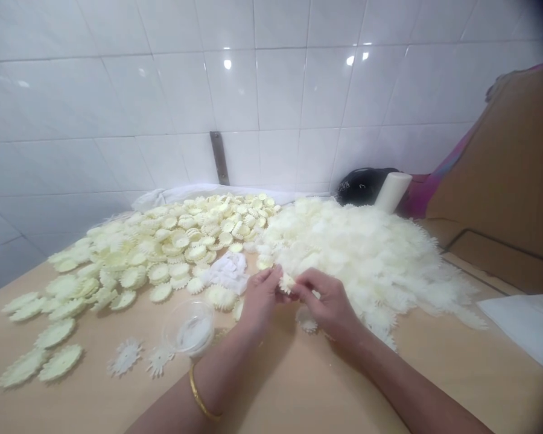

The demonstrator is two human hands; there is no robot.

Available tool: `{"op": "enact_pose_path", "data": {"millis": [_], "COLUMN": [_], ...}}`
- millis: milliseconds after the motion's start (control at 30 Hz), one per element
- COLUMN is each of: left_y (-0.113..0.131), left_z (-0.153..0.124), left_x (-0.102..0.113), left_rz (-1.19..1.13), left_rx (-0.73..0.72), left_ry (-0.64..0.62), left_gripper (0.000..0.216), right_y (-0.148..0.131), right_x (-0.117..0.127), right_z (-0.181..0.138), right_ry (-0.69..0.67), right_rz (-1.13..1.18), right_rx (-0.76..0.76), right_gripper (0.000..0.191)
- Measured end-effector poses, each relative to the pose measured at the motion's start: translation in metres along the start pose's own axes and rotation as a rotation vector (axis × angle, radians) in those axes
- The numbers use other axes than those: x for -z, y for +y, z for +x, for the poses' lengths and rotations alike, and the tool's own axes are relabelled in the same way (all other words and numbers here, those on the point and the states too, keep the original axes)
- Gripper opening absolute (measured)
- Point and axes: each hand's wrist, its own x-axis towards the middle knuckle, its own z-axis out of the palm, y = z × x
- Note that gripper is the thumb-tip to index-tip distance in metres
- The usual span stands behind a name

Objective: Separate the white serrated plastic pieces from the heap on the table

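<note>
Between my two hands is a small pale-yellow flower piece point(286, 283) with a toothed edge. My left hand point(263, 295), with a gold bangle on the wrist, pinches it from the left. From the right, the fingers of my right hand point(328, 301) are closed on its edge. Below my right hand a thin white scalloped disc point(306, 319) lies on the table. A clear round tub point(190, 327) with white stuff inside stands left of my left forearm. Beside the tub lie two flat petalled cut-outs point(125, 357), whitish and notched.
Many pale-yellow scalloped discs point(163, 241) are heaped at the left and back. A mound of thin whitish petal pieces point(344, 241) spreads at the right. A crumpled white cloth point(228, 271), black bag point(364, 184), white cylinder point(393, 191), cardboard point(502, 163) and white sheet point(525, 322) surround them.
</note>
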Motion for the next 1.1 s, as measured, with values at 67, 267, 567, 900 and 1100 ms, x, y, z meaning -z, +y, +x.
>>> {"op": "enact_pose_path", "data": {"millis": [67, 267, 567, 900, 1100], "left_y": [0.003, 0.019, 0.003, -0.003, -0.013], "left_z": [-0.003, -0.015, -0.004, -0.008, -0.015], "left_x": [-0.002, -0.009, -0.001, -0.011, -0.017], "left_rz": [0.119, 0.332, 0.372, 0.369, 0.373], "left_rx": [-0.046, -0.168, -0.14, -0.127, -0.202], "left_ry": [0.015, -0.161, -0.136, 0.053, 0.03], "left_gripper": [0.03, 0.031, 0.019, 0.02, 0.017], "right_y": [-0.001, 0.001, 0.007, 0.003, 0.002], "right_x": [0.003, 0.012, 0.011, 0.001, -0.002], "right_z": [0.002, 0.01, 0.012, 0.005, 0.002], "right_ry": [-0.011, -0.036, 0.027, 0.01, -0.007], "right_rz": [0.099, 0.34, 0.275, -0.131, -0.283], "right_rx": [-0.074, -0.344, -0.3, -0.076, -0.076], "right_gripper": [0.017, 0.028, 0.035, 0.011, 0.016]}}
